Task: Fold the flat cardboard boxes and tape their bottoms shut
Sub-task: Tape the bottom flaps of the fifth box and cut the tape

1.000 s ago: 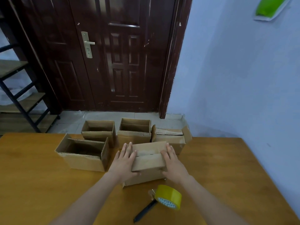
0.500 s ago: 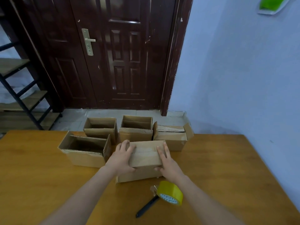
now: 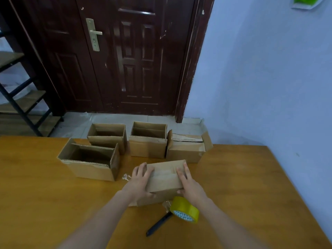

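A small brown cardboard box lies closed side up on the wooden table, its top flaps folded together. My left hand holds its left end, fingers over the top and thumb on the near face. On its right end my right hand has its fingers laid along the top and its thumb on the near edge. A yellow tape roll stands just in front of the box, beside my right wrist.
A black pen-like tool lies by the tape. Several folded boxes stand behind: a large open one at left, two open ones and a partly closed one at the table's far edge. A dark door and a blue wall lie beyond.
The near flap has been pressed flat and the box top is now closed. Both hands slid outward to the box ends, and the box turned slightly.
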